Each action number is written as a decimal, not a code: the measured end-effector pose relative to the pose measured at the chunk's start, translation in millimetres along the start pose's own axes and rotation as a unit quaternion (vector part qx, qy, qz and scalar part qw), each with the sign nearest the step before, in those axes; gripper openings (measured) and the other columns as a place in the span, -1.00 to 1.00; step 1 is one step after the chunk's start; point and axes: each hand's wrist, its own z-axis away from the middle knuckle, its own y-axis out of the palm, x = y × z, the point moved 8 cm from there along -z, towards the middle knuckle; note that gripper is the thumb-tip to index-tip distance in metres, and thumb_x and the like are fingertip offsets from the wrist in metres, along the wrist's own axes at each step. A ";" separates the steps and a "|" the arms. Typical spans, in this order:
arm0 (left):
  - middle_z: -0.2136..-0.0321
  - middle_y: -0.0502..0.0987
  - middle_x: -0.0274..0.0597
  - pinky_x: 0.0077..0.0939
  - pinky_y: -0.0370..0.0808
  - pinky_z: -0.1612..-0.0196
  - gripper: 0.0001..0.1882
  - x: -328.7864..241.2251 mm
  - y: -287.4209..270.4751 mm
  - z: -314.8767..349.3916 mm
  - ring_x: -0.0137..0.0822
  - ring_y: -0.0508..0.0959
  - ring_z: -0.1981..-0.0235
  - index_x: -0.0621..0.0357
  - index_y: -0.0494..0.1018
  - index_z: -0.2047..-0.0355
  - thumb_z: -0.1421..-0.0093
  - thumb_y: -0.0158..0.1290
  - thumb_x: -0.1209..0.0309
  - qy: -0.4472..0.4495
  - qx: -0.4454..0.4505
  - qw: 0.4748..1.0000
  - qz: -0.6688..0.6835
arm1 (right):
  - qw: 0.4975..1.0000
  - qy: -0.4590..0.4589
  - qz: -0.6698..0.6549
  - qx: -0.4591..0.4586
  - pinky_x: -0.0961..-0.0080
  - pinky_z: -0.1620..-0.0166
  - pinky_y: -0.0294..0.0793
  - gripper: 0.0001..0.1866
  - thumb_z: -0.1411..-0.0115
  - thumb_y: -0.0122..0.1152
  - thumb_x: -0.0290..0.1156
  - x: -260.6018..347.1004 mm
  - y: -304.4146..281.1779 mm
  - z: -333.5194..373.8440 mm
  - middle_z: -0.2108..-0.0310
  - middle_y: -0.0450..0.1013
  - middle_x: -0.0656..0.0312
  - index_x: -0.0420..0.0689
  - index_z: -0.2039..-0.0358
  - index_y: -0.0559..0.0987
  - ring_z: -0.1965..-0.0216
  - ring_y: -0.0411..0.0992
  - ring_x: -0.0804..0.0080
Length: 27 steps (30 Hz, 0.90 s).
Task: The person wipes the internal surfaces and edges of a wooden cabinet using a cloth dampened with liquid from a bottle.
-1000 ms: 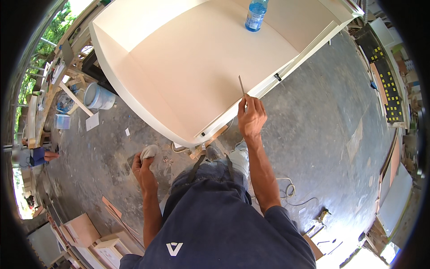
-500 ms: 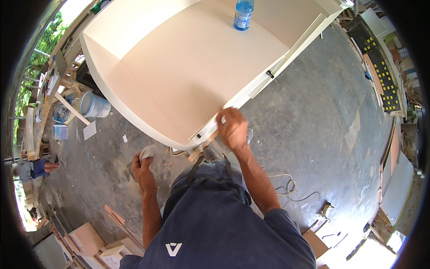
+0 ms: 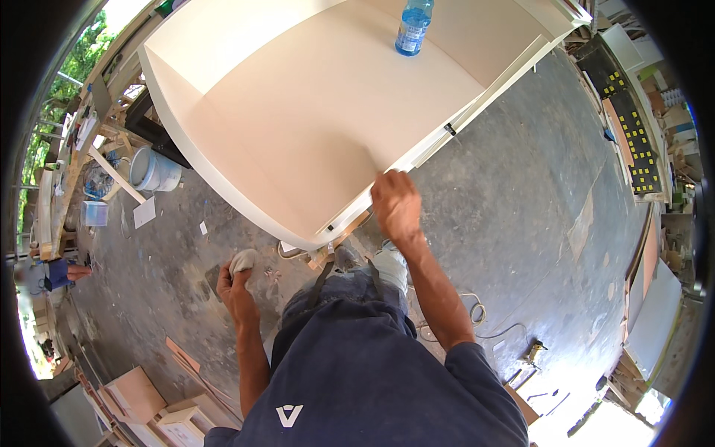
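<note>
A large cream-coloured cabinet carcass (image 3: 298, 141) lies in front of me, its open side up. Its near left rim is curved, and a straight edge (image 3: 430, 153) with small black fittings runs along the right. My right hand (image 3: 397, 211) is closed at that straight edge, fingers curled over it; whatever they pinch is hidden. Out to the left, over the floor, my left hand (image 3: 237, 287) is closed on a crumpled off-white rag (image 3: 243, 261). A bottle of blue liquid (image 3: 413, 31) stands inside the carcass at the far side.
A white bucket (image 3: 155, 170) and a clear bluish container (image 3: 94, 213) stand on the concrete floor to the left. A cable (image 3: 477, 316) and a yellowish power tool (image 3: 535, 350) lie at the lower right. Boards (image 3: 134, 398) are stacked at the lower left. Another person (image 3: 63, 274) is at the far left.
My right hand has shifted slightly right and farther along the cabinet's straight edge. The left hand keeps the rag in nearly the same place. The whole view has shifted slightly.
</note>
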 end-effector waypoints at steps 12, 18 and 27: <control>0.29 0.54 -0.32 -0.57 0.37 0.03 -0.80 4.5 -0.1 2.4 -0.44 0.49 0.20 0.25 0.54 0.22 -0.11 0.09 0.57 0.001 -0.015 1.000 -0.024 | 0.991 -0.114 -0.017 0.064 0.32 0.33 0.50 -0.84 0.07 0.25 -0.57 32.8 19.7 27.0 0.44 0.46 0.17 -0.21 0.40 0.55 0.38 0.47 0.26; 0.29 0.52 -0.32 -0.58 0.37 0.03 -0.80 -3.6 1.5 7.1 -0.45 0.47 0.22 0.26 0.52 0.21 -0.12 0.08 0.58 -0.001 -0.020 1.000 -0.009 | 0.993 -0.008 -0.106 -0.050 0.29 0.33 0.52 -0.83 0.06 0.31 -0.63 -6.4 -1.5 12.2 0.43 0.54 0.14 -0.14 0.40 0.61 0.42 0.52 0.20; 0.27 0.53 -0.27 -0.52 0.39 -0.01 -0.80 -3.7 -0.9 2.7 -0.41 0.49 0.20 0.29 0.52 0.20 -0.14 0.08 0.55 -0.016 0.008 0.999 -0.041 | 0.978 0.119 0.054 -0.164 0.22 0.29 0.52 -0.95 -0.11 0.26 -0.57 -123.3 -27.4 -33.0 0.46 0.51 0.13 -0.16 0.39 0.61 0.37 0.48 0.11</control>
